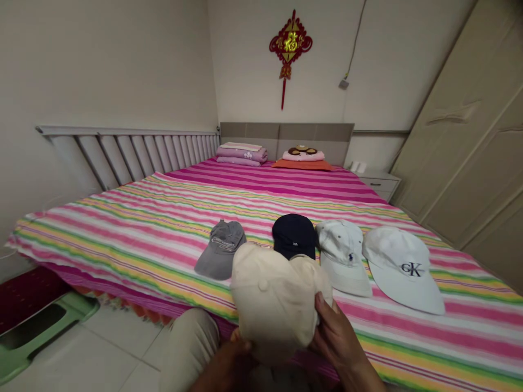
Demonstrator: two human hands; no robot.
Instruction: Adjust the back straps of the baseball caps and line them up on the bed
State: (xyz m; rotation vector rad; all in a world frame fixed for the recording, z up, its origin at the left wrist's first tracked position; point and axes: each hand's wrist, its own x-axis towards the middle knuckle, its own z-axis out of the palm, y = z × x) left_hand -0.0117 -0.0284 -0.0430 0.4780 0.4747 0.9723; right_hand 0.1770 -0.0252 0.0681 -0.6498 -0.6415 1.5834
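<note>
Between my two hands is a cream baseball cap [269,294], held up in front of the bed's near edge with its top button facing me. My left hand [229,359] grips its lower left edge, the fingers partly in shadow. On the right side, my right hand [333,332] pinches the cap with the thumb on top. Behind it on the bed lie a grey cap [224,245], a dark navy cap [293,234] partly covered by the cream one, a pale cap with a small blue logo [342,256], and a white cap lettered CK [398,261].
A striped sheet [134,234] covers the bed. Folded bedding [241,155] and a pink pillow [303,156] lie by the headboard [314,133]. A metal rail [134,158] runs along the left. On the floor at left is a green stool [53,324]; a nightstand [378,182] stands right.
</note>
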